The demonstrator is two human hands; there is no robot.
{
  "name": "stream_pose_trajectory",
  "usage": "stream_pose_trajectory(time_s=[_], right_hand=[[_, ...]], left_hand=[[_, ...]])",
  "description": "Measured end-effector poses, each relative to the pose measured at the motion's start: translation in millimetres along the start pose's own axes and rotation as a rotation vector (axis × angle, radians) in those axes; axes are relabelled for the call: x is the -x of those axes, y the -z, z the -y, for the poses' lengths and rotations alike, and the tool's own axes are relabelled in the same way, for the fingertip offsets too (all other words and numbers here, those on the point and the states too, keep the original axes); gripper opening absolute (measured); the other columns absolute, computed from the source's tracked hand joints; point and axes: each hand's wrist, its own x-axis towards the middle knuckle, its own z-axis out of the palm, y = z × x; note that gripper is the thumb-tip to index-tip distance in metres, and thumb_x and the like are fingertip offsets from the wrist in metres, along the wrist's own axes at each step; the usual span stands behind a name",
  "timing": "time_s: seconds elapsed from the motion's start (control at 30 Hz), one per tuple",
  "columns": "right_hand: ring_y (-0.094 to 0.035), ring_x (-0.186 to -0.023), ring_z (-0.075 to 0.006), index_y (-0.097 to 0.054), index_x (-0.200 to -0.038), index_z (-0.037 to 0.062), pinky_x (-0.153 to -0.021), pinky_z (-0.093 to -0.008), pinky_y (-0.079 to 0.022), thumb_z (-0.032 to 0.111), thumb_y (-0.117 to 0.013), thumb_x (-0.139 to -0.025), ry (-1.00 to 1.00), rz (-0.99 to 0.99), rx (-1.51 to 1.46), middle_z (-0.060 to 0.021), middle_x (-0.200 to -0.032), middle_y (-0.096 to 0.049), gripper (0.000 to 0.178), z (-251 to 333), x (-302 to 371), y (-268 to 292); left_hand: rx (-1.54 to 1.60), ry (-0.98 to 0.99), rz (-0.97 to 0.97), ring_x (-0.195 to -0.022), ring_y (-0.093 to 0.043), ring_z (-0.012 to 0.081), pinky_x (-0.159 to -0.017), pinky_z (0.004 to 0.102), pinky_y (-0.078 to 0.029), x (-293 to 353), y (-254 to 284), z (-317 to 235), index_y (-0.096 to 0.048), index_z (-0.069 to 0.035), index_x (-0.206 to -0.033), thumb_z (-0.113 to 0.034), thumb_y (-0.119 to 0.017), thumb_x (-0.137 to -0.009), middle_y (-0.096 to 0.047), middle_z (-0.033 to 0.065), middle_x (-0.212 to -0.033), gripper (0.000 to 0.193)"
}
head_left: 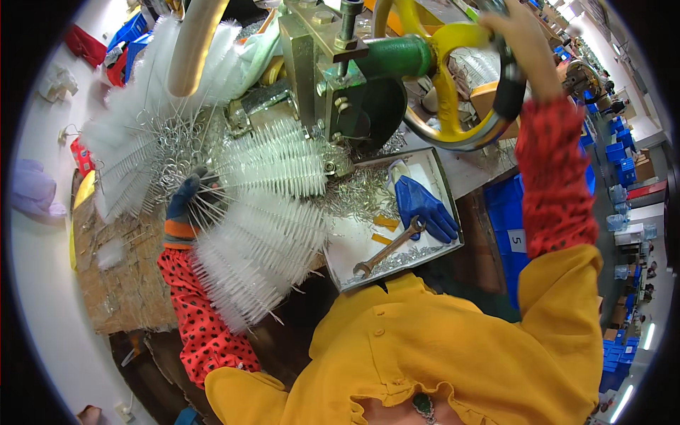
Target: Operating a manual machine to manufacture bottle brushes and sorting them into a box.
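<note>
My left hand (190,198), in a blue-grey glove with an orange cuff, is closed round the wire stems of several white bristle brushes (262,237). Their bristles fan out to the right of it. Beyond that hand lies a large pile of similar brushes (142,113) with looped wire ends. My bare right hand (517,35), a little blurred, grips the rim of a yellow-spoked handwheel (448,92) at the upper right. A green shaft (397,58) joins the wheel to a metal press (312,78), whose lower part stands just beyond the held brushes.
In front of me a white tray (340,273) holds small metal pieces, a wrench (389,248) and a blue glove (421,205). A curved lamp (195,57) hangs over the brush pile. The worn wooden bench (120,283) extends left; a blue bin (506,227) stands right.
</note>
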Motion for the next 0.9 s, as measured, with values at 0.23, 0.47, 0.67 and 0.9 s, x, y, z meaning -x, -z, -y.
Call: stream_pose_trajectory(time_s=[0.23, 0.47, 0.67, 0.9], right_hand=[[-0.057, -0.075, -0.0099, -0.057, -0.104, 0.0005, -0.066, -0.0256, -0.047, 0.014, -0.065, -0.084, 0.025, -0.595, -0.294, -0.0043, -0.087, -0.061, 0.025, -18.7, 127.1, -73.6], [-0.062, -0.061, -0.0202, -0.064, -0.082, -0.0036, -0.055, -0.0308, -0.046, 0.017, -0.065, -0.075, 0.187, -0.273, 0.152, -0.0128, -0.065, -0.06, 0.022, -9.2, 9.6, -0.6], [-0.06, -0.058, -0.016, -0.065, -0.07, -0.0056, -0.051, -0.03, -0.045, 0.015, -0.064, -0.074, 0.273, 0.239, -0.007, -0.0115, -0.064, -0.06, 0.021, 2.8, -68.7, 14.8], [-0.059, -0.079, -0.0115, -0.056, -0.108, -0.0013, -0.068, -0.0262, -0.048, 0.019, -0.066, -0.084, -0.038, -0.366, -0.125, -0.0071, -0.089, -0.062, 0.033, 16.0, 69.3, -26.0]], left_hand=[[-0.044, -0.053, 0.017, -0.095, -0.062, 0.028, -0.087, 0.0435, -0.054, -14.5, 8.6, -4.7, -0.055, -0.002, -0.123, -0.019, -0.062, -0.092, -0.062, 0.015, -0.112, 0.036], [-0.036, -0.002, 0.058, -0.095, -0.061, 0.0257, -0.089, 0.0406, -0.053, -17.7, 14.5, -6.9, -0.056, -0.003, -0.124, -0.016, -0.063, -0.091, -0.062, 0.0128, -0.111, 0.037], [0.057, 0.044, 0.076, -0.095, -0.061, 0.026, -0.088, 0.041, -0.053, -14.4, 10.1, -7.6, -0.057, -0.003, -0.121, -0.016, -0.065, -0.09, -0.063, 0.0131, -0.11, 0.035], [-0.051, -0.022, -0.064, -0.1, -0.062, 0.027, -0.084, 0.0465, -0.055, -21.2, 15.6, -6.4, -0.057, -0.008, -0.122, -0.019, -0.063, -0.091, -0.062, 0.0105, -0.112, 0.033]])
